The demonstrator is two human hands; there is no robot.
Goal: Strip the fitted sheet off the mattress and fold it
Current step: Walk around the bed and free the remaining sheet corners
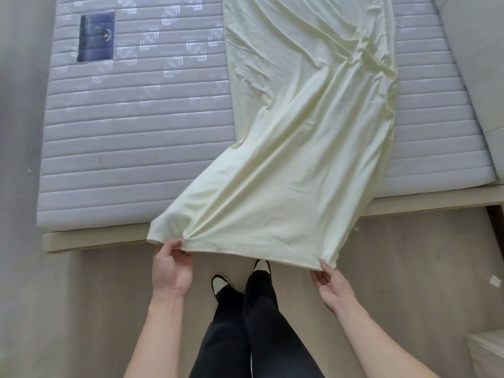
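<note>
A pale yellow fitted sheet [300,126] lies as a long folded strip across the bare quilted grey mattress [131,137] and hangs over its near edge. My left hand [170,266] pinches the sheet's near left corner, thumb on top of the hem. My right hand [331,282] pinches the near right corner. The hem is stretched between both hands above the floor, in front of the bed. The strip's far end runs out of view at the top.
The mattress sits on a light wooden bed frame [95,238]. A dark blue label [96,36] is sewn on the mattress at the far left. A white padded panel [480,55] leans at the right. My legs and shoes [221,281] stand on the wooden floor.
</note>
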